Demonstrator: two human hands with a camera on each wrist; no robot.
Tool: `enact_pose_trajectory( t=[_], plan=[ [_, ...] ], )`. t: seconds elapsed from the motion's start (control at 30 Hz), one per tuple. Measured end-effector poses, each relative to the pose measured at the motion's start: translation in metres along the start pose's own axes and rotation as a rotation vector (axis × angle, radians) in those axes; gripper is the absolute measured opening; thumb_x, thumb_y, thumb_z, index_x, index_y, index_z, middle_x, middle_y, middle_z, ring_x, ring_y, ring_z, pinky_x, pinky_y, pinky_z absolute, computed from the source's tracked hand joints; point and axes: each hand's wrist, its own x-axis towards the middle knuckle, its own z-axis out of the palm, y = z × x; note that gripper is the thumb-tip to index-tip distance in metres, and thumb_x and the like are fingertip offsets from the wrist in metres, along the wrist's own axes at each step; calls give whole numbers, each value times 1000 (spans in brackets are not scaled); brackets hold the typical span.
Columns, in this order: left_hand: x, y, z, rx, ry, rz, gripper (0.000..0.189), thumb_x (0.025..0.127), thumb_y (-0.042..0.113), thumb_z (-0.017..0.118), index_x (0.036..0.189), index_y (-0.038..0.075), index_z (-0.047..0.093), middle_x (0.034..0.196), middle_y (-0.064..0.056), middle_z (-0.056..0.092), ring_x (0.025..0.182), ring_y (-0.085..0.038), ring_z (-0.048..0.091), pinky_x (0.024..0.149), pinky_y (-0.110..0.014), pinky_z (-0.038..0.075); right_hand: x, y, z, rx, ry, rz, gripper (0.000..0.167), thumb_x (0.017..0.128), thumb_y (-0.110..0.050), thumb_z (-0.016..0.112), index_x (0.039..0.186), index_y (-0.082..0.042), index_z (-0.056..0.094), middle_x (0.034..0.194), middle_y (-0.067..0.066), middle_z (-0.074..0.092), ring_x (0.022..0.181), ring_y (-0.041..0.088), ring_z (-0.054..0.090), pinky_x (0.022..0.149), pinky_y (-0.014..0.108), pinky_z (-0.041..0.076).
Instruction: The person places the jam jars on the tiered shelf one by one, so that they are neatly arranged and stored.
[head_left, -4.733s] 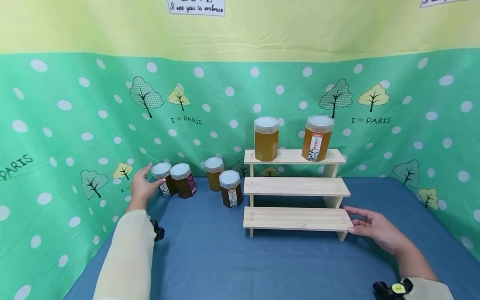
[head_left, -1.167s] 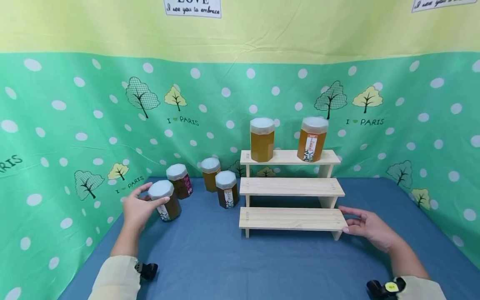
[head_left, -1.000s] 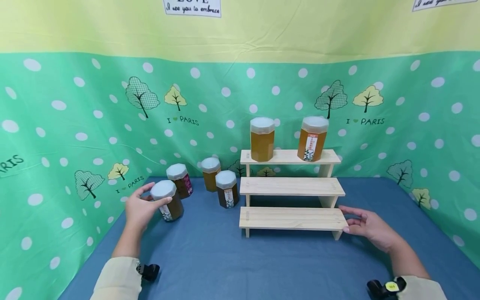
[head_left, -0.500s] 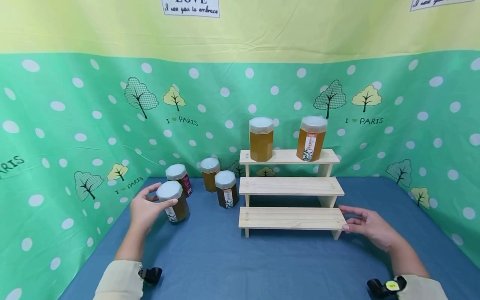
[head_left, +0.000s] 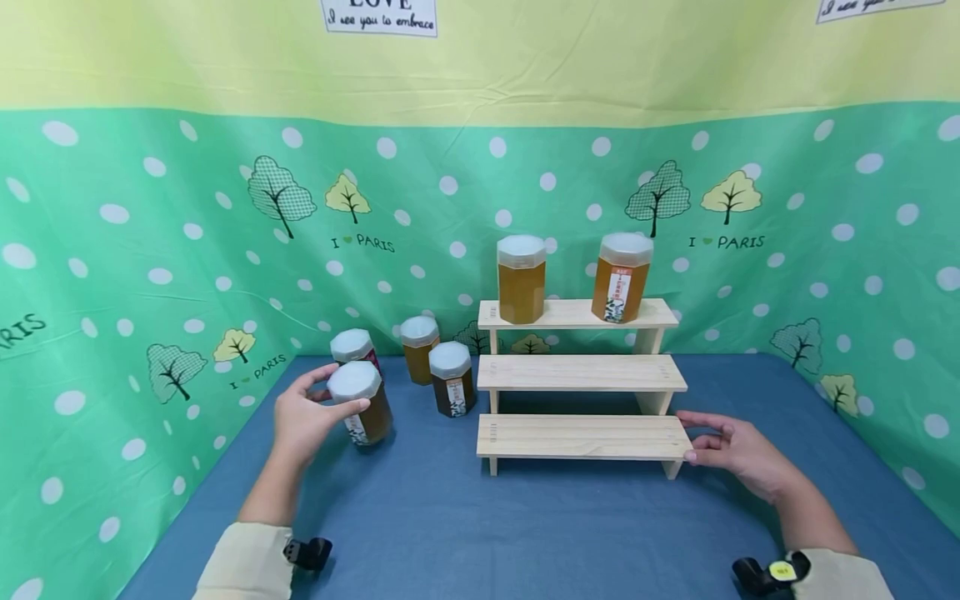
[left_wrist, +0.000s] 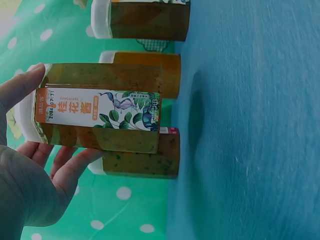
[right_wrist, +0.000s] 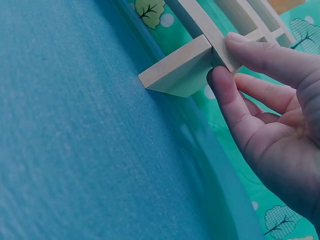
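Observation:
My left hand [head_left: 306, 418] grips a white-lidded jam jar [head_left: 367, 412] near its lid, fingers behind and thumb in front. In the left wrist view the held jar [left_wrist: 100, 137] shows brown contents and a white-and-orange label; its base is off the blue cloth, with a shadow below. Behind it, partly hidden, stands a jar with a magenta label [head_left: 352, 343]. My right hand [head_left: 738, 454] pinches the right end of the lowest board of a three-step wooden shelf [head_left: 585, 435]. In the right wrist view, thumb and fingers close on that board's corner [right_wrist: 220, 42].
An amber jar [head_left: 422, 357] and a dark jar with a white label [head_left: 452, 387] stand left of the shelf. On its top board are two tall amber jars, one plain [head_left: 521, 287] and one labelled [head_left: 621, 287]. A green printed curtain [head_left: 450, 208] hangs behind the blue cloth [head_left: 480, 533].
My left hand has taken hold of the leftmost jar, brought it nearer and moved it rightward, so it now overlaps the magenta-labelled jar. My right hand stays at the shelf's end.

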Motion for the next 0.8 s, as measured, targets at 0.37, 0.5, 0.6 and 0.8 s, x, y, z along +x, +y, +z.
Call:
enact_pose_trajectory(
  t=[0.37, 0.5, 0.6, 0.8],
  plan=[
    [-7, 10, 9, 8, -44, 33, 81, 67, 32, 91, 138, 14, 56, 132, -15, 53, 114, -29, 53, 79, -38, 51, 0, -1, 0, -16, 0, 17, 80, 87, -13, 75, 145, 14, 28, 106, 16, 64, 86, 25, 66, 76, 33, 54],
    [-11, 15, 12, -2, -59, 46, 80, 67, 31, 91, 137, 14, 57, 130, -15, 54, 112, -28, 53, 75, -31, 50, -1, -1, 1, -19, -1, 22, 79, 87, -13, 74, 146, 14, 28, 105, 16, 64, 86, 26, 65, 76, 33, 54],
    [-12, 17, 14, -16, -68, 53, 79, 67, 30, 92, 136, 14, 58, 127, -16, 55, 109, -27, 53, 73, -30, 50, -1, -1, 1, -23, -5, 22, 79, 88, -13, 74, 146, 14, 27, 105, 16, 65, 86, 26, 65, 76, 33, 54],
    [-15, 23, 16, -23, -79, 63, 78, 67, 30, 92, 135, 14, 58, 124, -14, 55, 106, -26, 51, 72, -31, 50, -1, -3, 1, -31, 0, 26, 79, 88, -13, 74, 146, 13, 27, 105, 15, 65, 85, 24, 65, 75, 33, 53]
  ],
)
